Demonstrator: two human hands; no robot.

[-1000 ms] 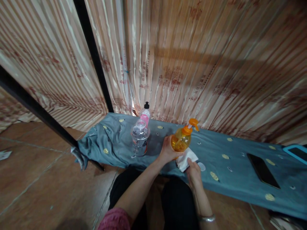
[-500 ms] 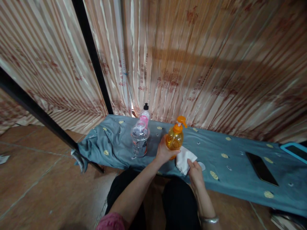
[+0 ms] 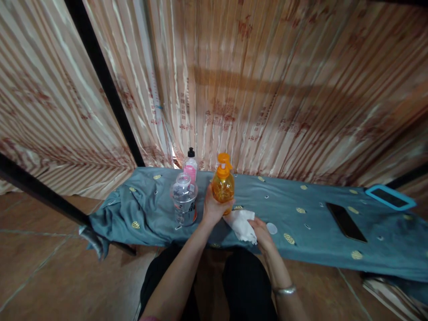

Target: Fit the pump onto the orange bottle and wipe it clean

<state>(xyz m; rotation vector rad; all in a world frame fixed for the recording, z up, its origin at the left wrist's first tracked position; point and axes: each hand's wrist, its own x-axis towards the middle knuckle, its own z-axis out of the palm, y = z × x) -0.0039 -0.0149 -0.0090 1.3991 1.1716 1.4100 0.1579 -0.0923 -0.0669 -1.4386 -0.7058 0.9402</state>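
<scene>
Bottle upright in left grip

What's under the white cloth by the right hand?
The white cloth lies on the blue-grey table cover, pinched by the right hand. Whatever else lies beneath it is covered.

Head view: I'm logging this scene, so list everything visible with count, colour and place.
Pump bottle: one, orange, upright, gripped by left hand.
Cloth: one, white, on sheet under right hand.
Clear jar: one, left of pump bottle.
Pink bottle: one, black cap, behind jar.
Lid: one, pale, right of cloth.
Phone: one, black, far right.
Tablet: one, blue-edged, right end.
Sheet: one, blue-grey.
Curtain: striped, behind.
Left hand: on pump bottle.
Right hand: on cloth.
</scene>
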